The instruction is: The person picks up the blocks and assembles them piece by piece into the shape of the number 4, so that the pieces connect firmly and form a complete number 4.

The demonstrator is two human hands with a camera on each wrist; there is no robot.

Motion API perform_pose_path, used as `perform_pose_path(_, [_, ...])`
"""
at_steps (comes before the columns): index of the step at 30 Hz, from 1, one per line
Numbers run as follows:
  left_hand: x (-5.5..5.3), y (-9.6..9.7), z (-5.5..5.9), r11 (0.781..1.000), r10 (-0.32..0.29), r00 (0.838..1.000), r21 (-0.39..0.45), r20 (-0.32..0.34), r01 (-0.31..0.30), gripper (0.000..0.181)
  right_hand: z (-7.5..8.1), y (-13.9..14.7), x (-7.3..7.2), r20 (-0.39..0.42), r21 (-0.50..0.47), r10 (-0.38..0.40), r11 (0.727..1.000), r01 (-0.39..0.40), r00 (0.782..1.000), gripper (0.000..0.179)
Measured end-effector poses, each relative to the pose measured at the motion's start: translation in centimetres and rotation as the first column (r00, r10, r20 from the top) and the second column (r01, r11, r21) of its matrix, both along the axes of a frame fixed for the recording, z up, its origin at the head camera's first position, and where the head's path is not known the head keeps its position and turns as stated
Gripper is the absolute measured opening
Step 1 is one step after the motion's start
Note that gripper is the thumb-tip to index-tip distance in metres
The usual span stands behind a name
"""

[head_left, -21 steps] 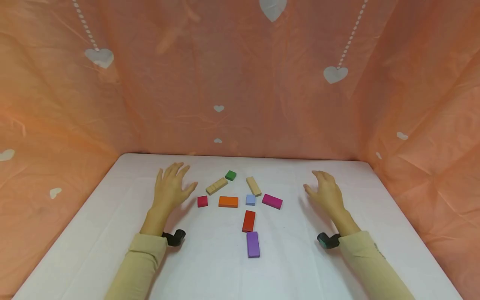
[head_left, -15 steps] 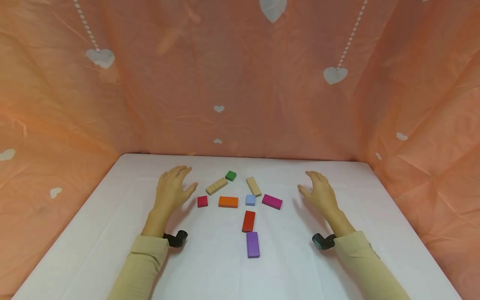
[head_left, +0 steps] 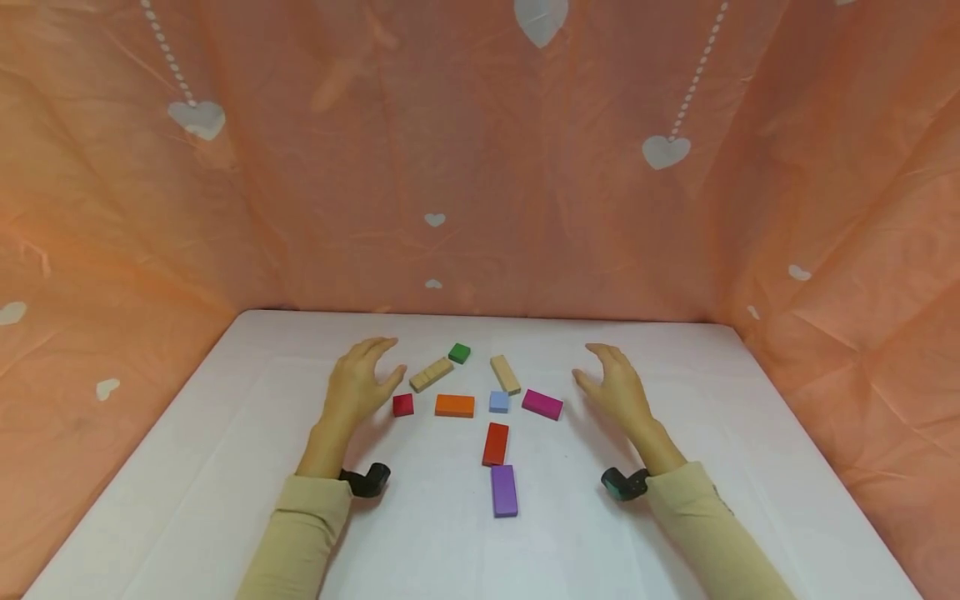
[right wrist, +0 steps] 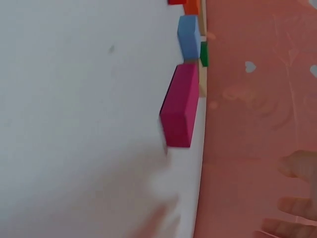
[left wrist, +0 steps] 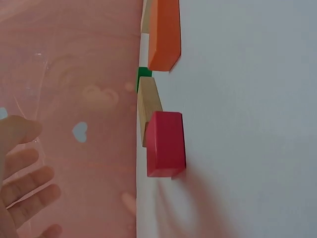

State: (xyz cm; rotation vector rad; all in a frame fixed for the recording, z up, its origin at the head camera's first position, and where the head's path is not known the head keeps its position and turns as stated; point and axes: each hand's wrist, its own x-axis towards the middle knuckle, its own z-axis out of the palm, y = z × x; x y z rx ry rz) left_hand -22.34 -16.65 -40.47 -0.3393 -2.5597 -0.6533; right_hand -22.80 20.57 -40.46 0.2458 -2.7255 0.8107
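Observation:
My left hand [head_left: 357,383] is held above the table, fingers relaxed and spread, holding nothing. Nearest to it are a small crimson block [head_left: 402,405] and a segmented beige block [head_left: 431,375]. On the other side my right hand [head_left: 618,390] hovers with loosely bent fingers, also holding nothing; a magenta block [head_left: 542,405] lies to its left. Between the hands lie an orange block [head_left: 454,406], a light blue block [head_left: 498,402], a green block [head_left: 459,353] and a plain beige block [head_left: 505,374]. Closer to me are a red block [head_left: 495,444] and a purple block [head_left: 505,491], end to end.
A white cloth covers the table [head_left: 420,550]. Orange-pink curtains [head_left: 480,167] with pale hearts hang behind it and along both sides. Black wrist cameras [head_left: 367,481] jut inward from both wrists.
Both hands have moved inward toward the blocks, the right one leftward and the left one rightward. The blocks lie as before; the head view has shifted slightly.

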Motion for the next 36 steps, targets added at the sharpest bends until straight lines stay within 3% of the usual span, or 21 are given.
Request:
perform_pose_path(5, [-0.1,0.3,-0.2,0.999,-0.007,0.997,0.033,0.072,0.005,0.046,-0.1,-0.9,-0.3,-0.02,-0.02,0.011,1.0,-0.012,1.0,0.05])
perform_pose_path(13, [-0.3,0.3,-0.8,0.997,-0.036,0.99,0.078,0.139,0.025,0.042,-0.3,-2.5,-0.3,0.033,-0.042,0.013,0.999,-0.012,0.999,0.049])
perform_pose_path(18, [-0.7,0.3,-1.2,0.993,-0.055,0.982,0.117,0.181,0.034,0.042,-0.6,-3.4,-0.6,0.0,-0.092,0.058,0.994,-0.058,0.998,0.047])
perform_pose_path(26, [-1.1,0.5,-1.4,0.99,-0.062,0.966,0.135,0.251,0.028,0.041,-3.2,-3.7,-2.8,-0.092,-0.178,0.131,0.973,-0.146,0.987,0.047])
perform_pose_path(36, [-1.5,0.5,-2.2,0.981,-0.089,0.959,0.191,0.268,0.038,0.039,-1.7,-6.7,-2.2,0.027,-0.285,0.104,0.954,-0.092,0.994,0.039])
